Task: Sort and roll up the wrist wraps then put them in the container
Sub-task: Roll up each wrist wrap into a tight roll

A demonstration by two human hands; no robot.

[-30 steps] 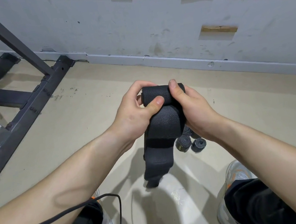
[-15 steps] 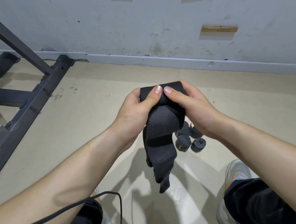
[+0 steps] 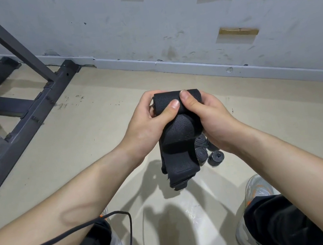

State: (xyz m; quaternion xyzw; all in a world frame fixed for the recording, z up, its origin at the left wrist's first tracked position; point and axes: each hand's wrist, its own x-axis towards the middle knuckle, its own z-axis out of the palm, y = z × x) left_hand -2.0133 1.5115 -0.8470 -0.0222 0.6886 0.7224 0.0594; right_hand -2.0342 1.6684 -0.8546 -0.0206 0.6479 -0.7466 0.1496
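Observation:
A black wrist wrap (image 3: 176, 139) is held in front of me, its top end wound into a roll and its loose tail hanging down. My left hand (image 3: 148, 122) grips the roll from the left, thumb on top. My right hand (image 3: 207, 113) grips it from the right, thumb pressed beside the left one. On the floor below sit several rolled grey wraps (image 3: 207, 153), partly hidden behind the hanging tail and my right hand. No container shows in the head view.
A dark metal rack frame (image 3: 29, 112) lies on the floor at the left. The white wall and baseboard (image 3: 190, 65) run across ahead. My two shoes (image 3: 257, 192) stand at the bottom, and a black cable (image 3: 128, 232) loops over my left forearm.
The hanging tail has shortened as more of the wrap went onto the roll. Both thumbs have shifted on top of the roll. The hands stay in the same place.

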